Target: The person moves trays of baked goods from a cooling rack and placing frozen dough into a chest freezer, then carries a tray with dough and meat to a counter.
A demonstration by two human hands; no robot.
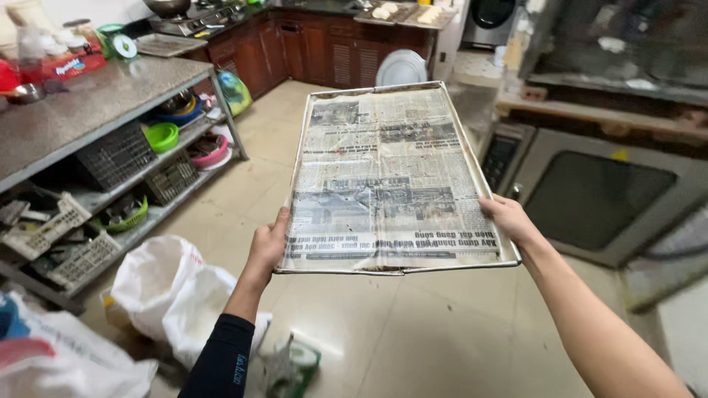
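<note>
Above the tiled floor [413, 324], a metal baking tray [509, 254] lined with old newspaper [387, 169] is held level between both hands. Left hand [267, 247] clamps the near left edge — its grip closed on the rim, thumb on top. Right hand [509, 221] has its grip closed on the near right corner likewise. Well off to the left stands a steel worktop [81, 110]; an oven [597, 195] sits at right.
</note>
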